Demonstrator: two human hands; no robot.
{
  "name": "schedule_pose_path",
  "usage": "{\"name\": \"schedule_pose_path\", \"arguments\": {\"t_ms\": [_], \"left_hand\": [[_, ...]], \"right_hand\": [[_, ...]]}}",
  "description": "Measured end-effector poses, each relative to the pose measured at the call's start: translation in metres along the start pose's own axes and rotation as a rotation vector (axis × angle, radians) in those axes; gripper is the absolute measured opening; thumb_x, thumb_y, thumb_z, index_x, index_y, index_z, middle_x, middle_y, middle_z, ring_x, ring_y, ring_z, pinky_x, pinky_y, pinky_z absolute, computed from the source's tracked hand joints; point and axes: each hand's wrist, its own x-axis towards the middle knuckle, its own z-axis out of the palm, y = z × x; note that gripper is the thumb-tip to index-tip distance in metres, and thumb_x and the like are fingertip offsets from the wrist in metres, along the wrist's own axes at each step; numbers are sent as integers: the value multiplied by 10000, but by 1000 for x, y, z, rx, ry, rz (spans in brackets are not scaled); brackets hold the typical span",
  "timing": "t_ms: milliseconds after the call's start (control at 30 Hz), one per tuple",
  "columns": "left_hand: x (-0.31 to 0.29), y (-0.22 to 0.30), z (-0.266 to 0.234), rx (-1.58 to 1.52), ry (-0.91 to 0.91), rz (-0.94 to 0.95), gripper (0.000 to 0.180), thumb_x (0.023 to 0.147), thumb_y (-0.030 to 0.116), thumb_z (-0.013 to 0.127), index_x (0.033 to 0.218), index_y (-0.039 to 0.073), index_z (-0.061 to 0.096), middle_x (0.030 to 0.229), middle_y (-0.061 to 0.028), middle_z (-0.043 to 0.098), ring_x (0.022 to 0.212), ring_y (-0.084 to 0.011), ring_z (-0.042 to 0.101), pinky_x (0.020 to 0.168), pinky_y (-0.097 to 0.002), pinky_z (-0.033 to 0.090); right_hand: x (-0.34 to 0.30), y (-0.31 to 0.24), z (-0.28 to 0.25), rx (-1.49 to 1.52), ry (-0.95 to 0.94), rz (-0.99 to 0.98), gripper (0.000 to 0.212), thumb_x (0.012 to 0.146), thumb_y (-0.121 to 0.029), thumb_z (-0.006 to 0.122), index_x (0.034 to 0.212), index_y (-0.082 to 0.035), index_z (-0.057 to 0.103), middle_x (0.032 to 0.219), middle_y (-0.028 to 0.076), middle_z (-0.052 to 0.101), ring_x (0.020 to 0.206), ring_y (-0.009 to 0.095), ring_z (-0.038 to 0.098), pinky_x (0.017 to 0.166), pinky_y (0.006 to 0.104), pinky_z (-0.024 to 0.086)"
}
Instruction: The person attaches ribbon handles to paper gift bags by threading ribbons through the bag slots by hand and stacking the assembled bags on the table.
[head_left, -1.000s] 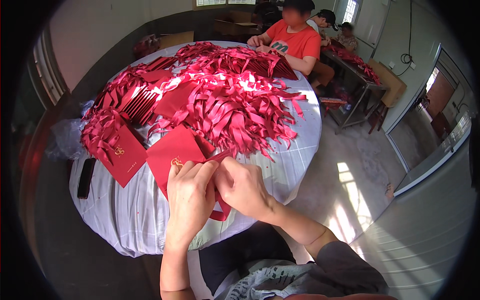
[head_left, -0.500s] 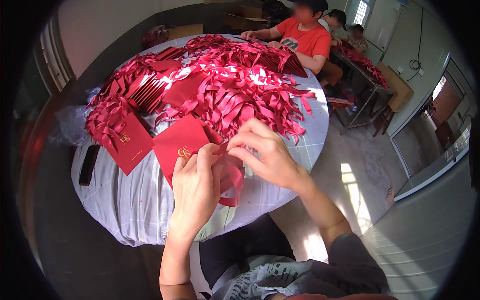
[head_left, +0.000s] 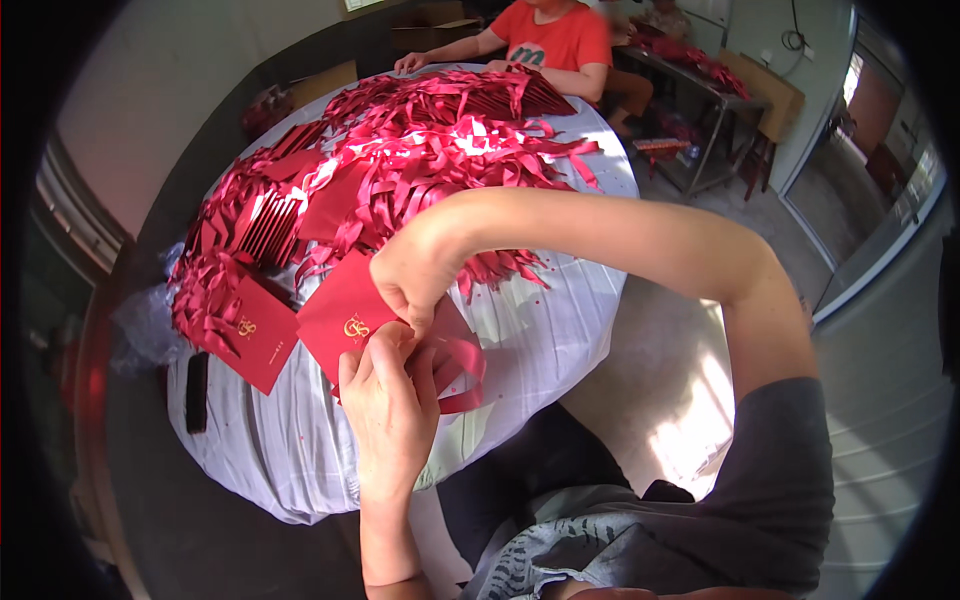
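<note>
A flat red gift bag (head_left: 330, 310) with a gold emblem lies in front of me on the cloth-covered table. My left hand (head_left: 392, 405) is closed over its right side, pinching a red ribbon (head_left: 468, 372) whose loop hangs to the right. Bent over from above, my right hand (head_left: 418, 265) has its fingertips pressed together, meeting the left fingertips at the bag. What lies between the right fingertips is too small to make out. Left of this bag lies another red gift bag (head_left: 265, 335), partly covered by ribbons.
A heap of red ribbons (head_left: 450, 100) and stacked red bags (head_left: 268, 225) fills the table's far part. A black phone (head_left: 197, 392) lies at the left edge, near clear plastic wrap (head_left: 150, 315). Across the table sits a person in a red shirt (head_left: 555, 38). A metal table (head_left: 690, 70) stands behind.
My right hand has moved left and turned over, its forearm now raised across the view. Its fingertips have come to the left hand's. The whole view has shifted slightly.
</note>
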Motion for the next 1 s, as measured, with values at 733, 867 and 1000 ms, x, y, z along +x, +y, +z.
{"name": "schedule_pose_path", "arguments": {"t_ms": [733, 867, 1000], "left_hand": [[4, 0, -2, -32, -73, -37, 164, 789, -37, 624, 914, 31, 540, 766, -65, 626, 664, -253, 584, 630, -357, 348], [5, 0, -5, -19, -66, -38, 153, 796, -33, 622, 901, 36, 536, 745, -68, 618, 646, -257, 573, 626, -364, 346], [7, -2, -3, -23, -78, -15, 137, 802, -22, 615, 889, 45, 533, 701, -78, 593, 602, -268, 547, 609, -376, 343]], "right_hand": [[-1, 68, 36, 927, 865, -325, 163, 894, -138, 643, 948, 13, 674, 873, 29, 665, 740, 57, 572, 667, 205, 473], [9, 89, 47, 1276, 797, -560, 315, 961, -255, 569, 1100, 22, 622, 1025, 37, 647, 674, 72, 541, 624, 216, 490], [13, 89, 89, 1312, 401, -606, 506, 981, -373, 490, 1304, 14, 520, 1286, 63, 555, 985, 115, 596, 891, 284, 457]]}}
